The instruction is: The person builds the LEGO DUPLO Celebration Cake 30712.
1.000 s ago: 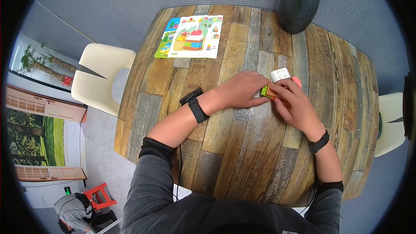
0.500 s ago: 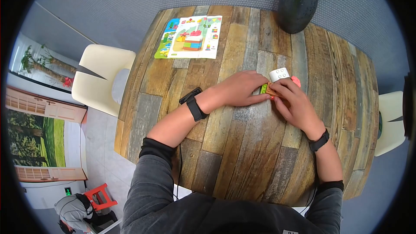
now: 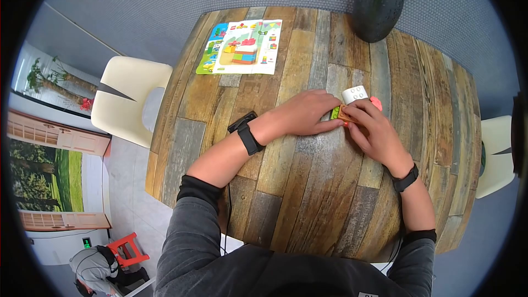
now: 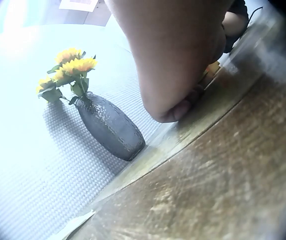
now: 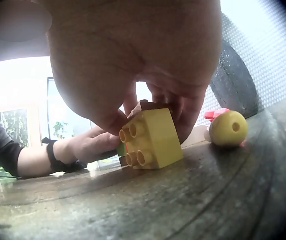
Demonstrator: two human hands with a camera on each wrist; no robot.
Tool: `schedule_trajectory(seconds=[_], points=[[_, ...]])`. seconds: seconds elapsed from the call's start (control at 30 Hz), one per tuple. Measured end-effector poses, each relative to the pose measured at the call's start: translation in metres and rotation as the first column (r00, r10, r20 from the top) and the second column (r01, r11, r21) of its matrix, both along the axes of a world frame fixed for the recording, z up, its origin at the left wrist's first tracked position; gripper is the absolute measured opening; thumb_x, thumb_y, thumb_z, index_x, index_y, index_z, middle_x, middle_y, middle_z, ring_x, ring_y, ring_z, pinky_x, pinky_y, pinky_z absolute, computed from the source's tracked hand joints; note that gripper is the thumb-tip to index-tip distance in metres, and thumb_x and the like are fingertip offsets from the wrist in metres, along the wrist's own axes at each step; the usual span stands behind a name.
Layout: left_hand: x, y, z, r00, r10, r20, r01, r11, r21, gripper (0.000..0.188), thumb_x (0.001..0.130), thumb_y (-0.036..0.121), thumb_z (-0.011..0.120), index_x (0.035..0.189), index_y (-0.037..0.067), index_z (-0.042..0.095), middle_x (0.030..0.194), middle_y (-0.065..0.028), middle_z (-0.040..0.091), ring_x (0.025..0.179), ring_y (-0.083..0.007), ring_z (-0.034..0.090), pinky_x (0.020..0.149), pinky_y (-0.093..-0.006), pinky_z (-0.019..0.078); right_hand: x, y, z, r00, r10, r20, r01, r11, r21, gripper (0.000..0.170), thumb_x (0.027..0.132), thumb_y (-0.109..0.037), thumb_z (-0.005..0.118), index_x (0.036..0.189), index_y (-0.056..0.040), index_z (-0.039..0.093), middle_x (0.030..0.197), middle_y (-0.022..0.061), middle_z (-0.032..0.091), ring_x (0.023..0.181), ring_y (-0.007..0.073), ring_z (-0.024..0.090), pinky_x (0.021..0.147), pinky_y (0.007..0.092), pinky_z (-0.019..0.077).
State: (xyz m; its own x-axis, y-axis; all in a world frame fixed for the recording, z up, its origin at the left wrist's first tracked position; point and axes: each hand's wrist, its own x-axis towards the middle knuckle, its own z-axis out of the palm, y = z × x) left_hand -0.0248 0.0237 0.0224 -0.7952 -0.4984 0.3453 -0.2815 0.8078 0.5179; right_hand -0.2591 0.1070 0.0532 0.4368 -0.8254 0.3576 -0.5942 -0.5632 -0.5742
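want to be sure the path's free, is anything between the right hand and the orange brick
Nothing visible does; the right hand touches the orange brick directly. The white brick stands beyond it, toward the vase, not between them.

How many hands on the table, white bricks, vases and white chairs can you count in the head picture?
Left hand and right hand: 2
White brick: 1
Dark vase: 1
White chairs: 2
Total: 6
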Motion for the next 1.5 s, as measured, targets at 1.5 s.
schedule_trajectory(seconds=[1.5], points=[[0.0026, -0.0007, 0.0048, 1.000, -0.004, -0.018, 0.006, 0.992, 0.126, 0.043, 0.093, 0.031, 0.077, 0.124, 0.004, 0.064, 0.107, -0.0145, 0.068, 0.105, -0.0359, 0.064, 0.089, -0.0441, 0.0528, -0.0024, -0.0006, -0.0030, 0.999, 0.029, 0.022, -0.029, 1.000, -0.005, 0.037, 0.091, -0.008, 0.077, 0.124, -0.0031, 0.060, 0.120, 0.0161, 0.068, 0.109, 0.0399, 0.065, 0.094, 0.0457, 0.0530]])
